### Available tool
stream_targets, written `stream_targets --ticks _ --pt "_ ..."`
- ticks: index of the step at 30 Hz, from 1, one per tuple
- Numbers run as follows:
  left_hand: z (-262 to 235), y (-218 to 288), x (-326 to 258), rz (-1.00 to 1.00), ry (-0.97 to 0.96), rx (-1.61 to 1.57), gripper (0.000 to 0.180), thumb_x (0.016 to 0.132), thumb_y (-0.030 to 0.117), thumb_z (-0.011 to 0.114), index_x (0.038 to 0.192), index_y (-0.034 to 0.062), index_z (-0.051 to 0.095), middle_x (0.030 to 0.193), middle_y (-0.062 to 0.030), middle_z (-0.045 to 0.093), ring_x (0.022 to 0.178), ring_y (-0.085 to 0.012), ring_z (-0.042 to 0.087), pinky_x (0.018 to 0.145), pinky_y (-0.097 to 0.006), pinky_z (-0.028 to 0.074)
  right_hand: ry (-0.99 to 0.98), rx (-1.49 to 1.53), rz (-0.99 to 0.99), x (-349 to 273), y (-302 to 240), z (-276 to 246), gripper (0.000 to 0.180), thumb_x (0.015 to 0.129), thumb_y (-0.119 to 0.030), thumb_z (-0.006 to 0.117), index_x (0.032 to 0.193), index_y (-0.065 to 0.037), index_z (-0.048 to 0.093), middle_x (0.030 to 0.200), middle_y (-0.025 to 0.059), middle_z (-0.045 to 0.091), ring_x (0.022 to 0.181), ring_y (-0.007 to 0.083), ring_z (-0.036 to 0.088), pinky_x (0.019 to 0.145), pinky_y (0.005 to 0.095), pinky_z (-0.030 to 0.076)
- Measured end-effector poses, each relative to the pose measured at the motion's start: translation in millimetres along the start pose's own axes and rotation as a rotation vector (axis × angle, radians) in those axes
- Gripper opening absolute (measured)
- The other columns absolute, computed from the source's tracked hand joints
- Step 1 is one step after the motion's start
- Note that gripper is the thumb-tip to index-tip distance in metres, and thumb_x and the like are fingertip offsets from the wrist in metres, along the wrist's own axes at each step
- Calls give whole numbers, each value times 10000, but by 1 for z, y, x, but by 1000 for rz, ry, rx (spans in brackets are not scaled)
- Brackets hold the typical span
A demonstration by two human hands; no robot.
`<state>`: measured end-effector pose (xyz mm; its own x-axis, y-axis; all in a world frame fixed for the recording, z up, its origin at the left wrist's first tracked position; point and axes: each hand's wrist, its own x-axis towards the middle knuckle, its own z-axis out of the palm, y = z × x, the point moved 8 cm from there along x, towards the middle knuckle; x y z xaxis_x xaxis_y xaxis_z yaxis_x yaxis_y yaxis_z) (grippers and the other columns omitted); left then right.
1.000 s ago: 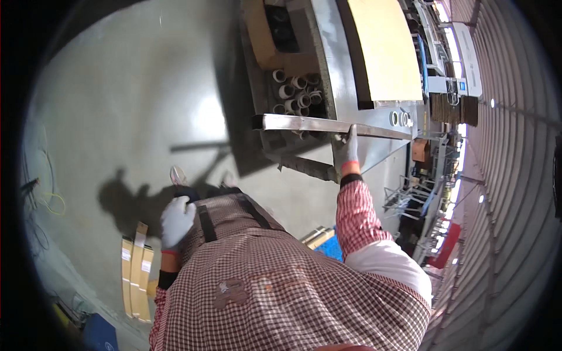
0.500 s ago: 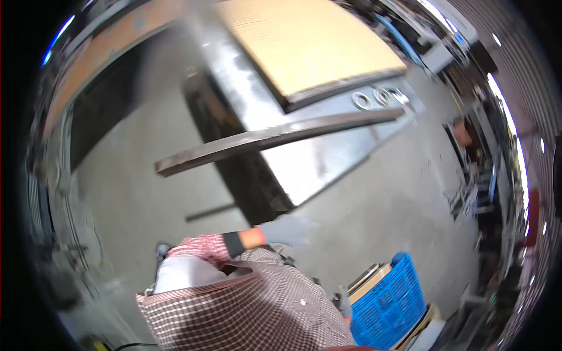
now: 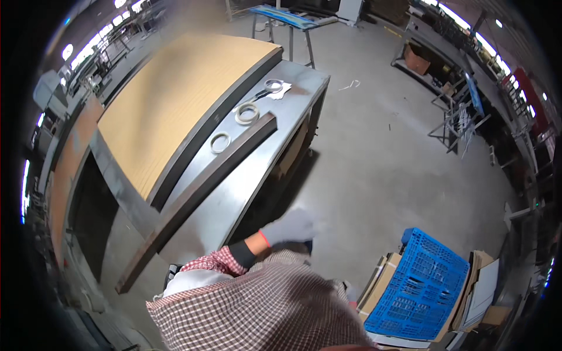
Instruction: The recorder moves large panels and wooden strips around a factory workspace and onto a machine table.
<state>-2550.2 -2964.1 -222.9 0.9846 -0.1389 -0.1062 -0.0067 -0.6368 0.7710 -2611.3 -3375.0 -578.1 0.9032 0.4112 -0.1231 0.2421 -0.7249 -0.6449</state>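
My left hand (image 3: 291,227), in a grey knitted glove with a red cuff edge, hangs in front of my body, near the close corner of a metal-topped table (image 3: 237,175). Motion smears its fingers, and I see nothing held. Of my right hand (image 3: 349,291) only a sliver shows at my right side, beside the blue plastic crate; its fingers are hidden. A long dark metal bar (image 3: 199,196) lies along the table and juts past its near end. Beyond the bar lie rolls of tape (image 3: 246,114) and a wood-grain panel (image 3: 175,93) with dark edges.
The blue crate (image 3: 418,286) stands at the lower right with cardboard sheets (image 3: 380,286) against it. Farther right is a rack of metal pieces (image 3: 462,120). A small stand with a blue top (image 3: 287,16) is beyond the table. Grey floor (image 3: 374,158) stretches to the right.
My view has swung to the right, so the table, bar and panel appear turned and farther left. My left hand stays before my body, still blurred.
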Motion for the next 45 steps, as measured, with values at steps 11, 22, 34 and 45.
stream_targets --ticks 11,22,34,45 --pt "-333 -273 269 -565 713 828 175 749 208 592 793 42 624 802 -168 638 750 -331 621 660 -445 488 61 220 205 383 0 -165 238 835 -257 554 885 -32 617 796 161 598 764 283 611 667 386 462" --pt "-353 -357 309 -918 878 783 81 722 159 617 777 114 655 684 -138 614 653 -343 602 597 -461 462 -459 -602 -224 819 153 -150 226 767 -261 570 781 -53 657 723 231 620 675 392 620 538 475 451" --pt "-402 -328 339 -1257 1480 761 221 759 85 557 971 48 607 947 -168 603 903 -351 570 781 -443 455 -502 545 -32 1418 -396 -149 229 911 -273 534 918 -48 581 873 51 614 763 150 593 723 297 508" --pt "-195 -298 473 -1383 2810 -744 240 888 186 574 1041 3 545 870 -2 555 780 -83 504 725 -237 440 -1808 8 -1653 897 -712 86 291 815 -276 558 942 -19 606 934 169 621 885 358 577 779 426 460"
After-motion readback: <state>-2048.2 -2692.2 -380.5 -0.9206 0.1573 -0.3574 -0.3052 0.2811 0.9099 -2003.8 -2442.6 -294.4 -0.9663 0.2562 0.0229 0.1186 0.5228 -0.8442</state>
